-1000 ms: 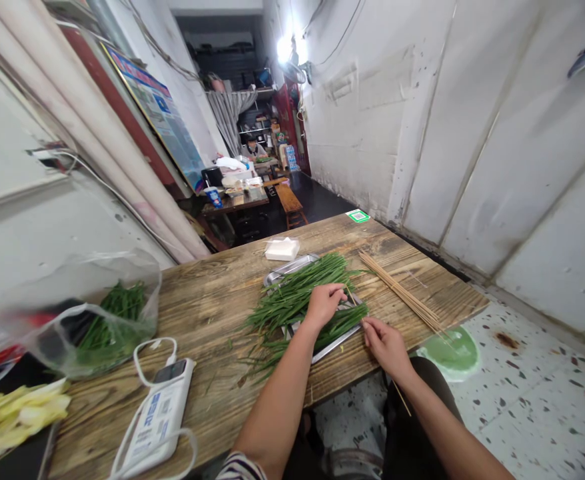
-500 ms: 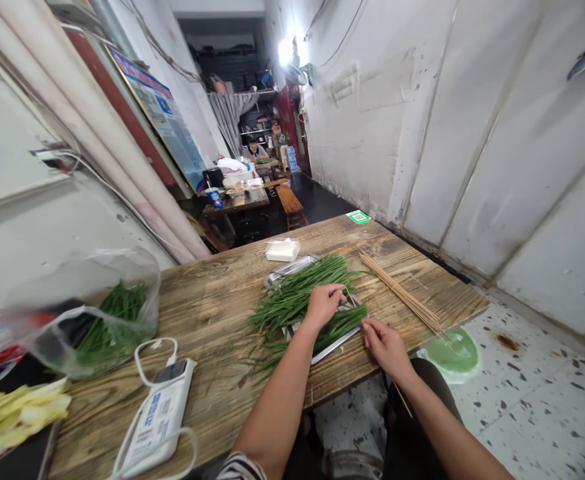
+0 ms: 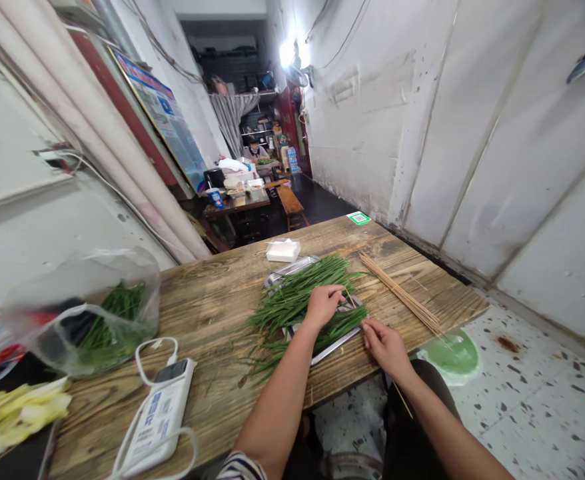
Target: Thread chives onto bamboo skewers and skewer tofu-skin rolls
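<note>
A metal tray on the wooden table carries a large pile of green chives, with a smaller bunch along its near edge. My right hand pinches a thin bamboo skewer at the near side of that bunch; its rear end sticks out below the hand. In line with it, the front part emerges beyond the bunch by the fingertips of my left hand. Those fingers are closed on the skewer near its tip, above the tray. How the skewer passes the chives is partly hidden.
Loose bamboo skewers lie right of the tray. Behind it sits a white box. To the left are a power bank with a cable, a plastic bag of greens and yellow leaves. A person sits far back.
</note>
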`<state>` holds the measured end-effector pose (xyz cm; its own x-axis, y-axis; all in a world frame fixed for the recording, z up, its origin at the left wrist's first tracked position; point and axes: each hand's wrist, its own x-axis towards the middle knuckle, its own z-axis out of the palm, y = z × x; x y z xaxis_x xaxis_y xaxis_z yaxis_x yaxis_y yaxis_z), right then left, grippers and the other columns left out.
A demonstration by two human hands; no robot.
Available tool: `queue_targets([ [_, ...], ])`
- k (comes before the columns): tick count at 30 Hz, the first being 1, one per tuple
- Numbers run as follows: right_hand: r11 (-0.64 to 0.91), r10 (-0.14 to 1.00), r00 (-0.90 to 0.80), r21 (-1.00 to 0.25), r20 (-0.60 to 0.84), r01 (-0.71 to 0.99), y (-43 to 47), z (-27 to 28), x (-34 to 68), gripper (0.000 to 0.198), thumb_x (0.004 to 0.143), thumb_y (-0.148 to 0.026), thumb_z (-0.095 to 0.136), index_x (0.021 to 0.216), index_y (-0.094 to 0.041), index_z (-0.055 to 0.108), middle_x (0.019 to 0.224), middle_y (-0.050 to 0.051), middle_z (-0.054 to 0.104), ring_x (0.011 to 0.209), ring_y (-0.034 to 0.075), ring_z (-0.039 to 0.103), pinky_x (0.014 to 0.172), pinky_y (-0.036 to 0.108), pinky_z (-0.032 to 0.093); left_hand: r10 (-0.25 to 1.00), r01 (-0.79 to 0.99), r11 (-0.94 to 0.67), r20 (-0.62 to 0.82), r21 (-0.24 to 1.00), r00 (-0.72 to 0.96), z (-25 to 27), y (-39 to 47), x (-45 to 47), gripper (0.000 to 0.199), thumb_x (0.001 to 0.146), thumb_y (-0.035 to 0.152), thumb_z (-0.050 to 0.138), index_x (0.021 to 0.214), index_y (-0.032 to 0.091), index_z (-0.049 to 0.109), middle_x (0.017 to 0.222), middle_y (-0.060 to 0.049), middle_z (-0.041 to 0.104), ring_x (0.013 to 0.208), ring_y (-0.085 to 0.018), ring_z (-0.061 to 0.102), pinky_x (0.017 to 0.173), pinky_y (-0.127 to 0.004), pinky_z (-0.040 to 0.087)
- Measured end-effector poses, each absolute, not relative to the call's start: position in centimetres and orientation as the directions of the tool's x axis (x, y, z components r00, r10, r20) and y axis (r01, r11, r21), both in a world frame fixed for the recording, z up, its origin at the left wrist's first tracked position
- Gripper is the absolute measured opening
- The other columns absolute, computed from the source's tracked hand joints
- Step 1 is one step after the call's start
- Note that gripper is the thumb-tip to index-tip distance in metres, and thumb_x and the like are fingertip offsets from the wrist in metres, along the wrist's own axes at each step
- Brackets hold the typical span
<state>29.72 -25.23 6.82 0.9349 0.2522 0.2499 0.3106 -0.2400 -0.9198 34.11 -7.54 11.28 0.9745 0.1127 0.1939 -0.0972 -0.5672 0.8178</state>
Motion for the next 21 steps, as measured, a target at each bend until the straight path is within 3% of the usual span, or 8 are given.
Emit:
queue_targets([
  [9,-0.246,0.261,0.934,-0.919,0.243,0.308,-25.2,6.8,29.8,0.038,0.089,-0.046,0.043,0.086,-0.015,0.065,0.049,-0.002,0.052,0.047,0.016,0.051,0.052,0.025,0.04,0.085,-0.108,-0.61,0.201,0.785,0.976,11.7,-7.5,33.8,0.023,0.083,0.015,0.052,0.088,0.017,0.074,0.087,-0.003,0.075,0.091,-0.017,0.068,0.091,-0.03,0.049],
  [14,-0.235,0.234,0.937,-0.92,0.259,0.313,-25.1,6.7,29.7,0.039,0.089,-0.047,0.044,0.087,-0.015,0.065,0.049,-0.002,0.052,0.047,0.016,0.051,0.052,0.025,0.041,0.01,-0.154,-0.642,0.21,0.751,0.978,11.9,-7.2,33.6,0.024,0.083,0.016,0.053,0.096,0.016,0.073,0.092,-0.005,0.074,0.093,-0.018,0.068,0.09,-0.028,0.049],
  [21,-0.238,0.193,0.948,-0.925,0.253,0.295,-25.2,6.2,29.8,0.042,0.089,-0.051,0.044,0.09,-0.015,0.065,0.05,-0.002,0.052,0.048,0.016,0.051,0.052,0.026,0.04,-0.324,-0.309,-0.644,0.116,0.7,0.939,12.7,-7.1,32.6,0.029,0.08,0.014,0.053,0.102,0.021,0.072,0.105,-0.002,0.071,0.097,-0.017,0.067,0.09,-0.024,0.047],
])
